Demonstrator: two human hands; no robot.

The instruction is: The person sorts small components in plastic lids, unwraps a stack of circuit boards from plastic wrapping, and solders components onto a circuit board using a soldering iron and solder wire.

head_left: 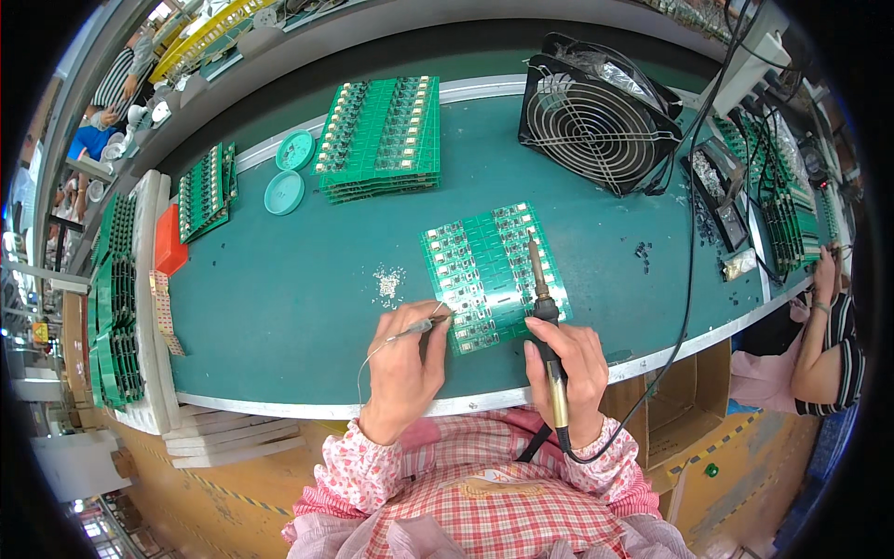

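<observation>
A green circuit board panel [498, 296] with rows of small components lies flat on the bench in front of me. My right hand [579, 373] is closed around a soldering iron [549, 312]. Its tip points away from me, over the panel's right-hand rows; whether it touches cannot be told. My left hand [406, 365] is at the panel's left edge, its fingers pinching a slim grey holder [410, 331] with thin wire. The wire's tail hangs down beside the hand. Just beyond my left hand is a scatter of tiny pale parts [388, 284].
Stacked circuit boards [380, 140] stand at the back, beside two green round lids [285, 193]. A black fan [596, 121] sits back right. Dark bits [643, 252] lie to the right; the iron's cable [684, 326] curves past. A co-worker's arm [819, 317] shows far right.
</observation>
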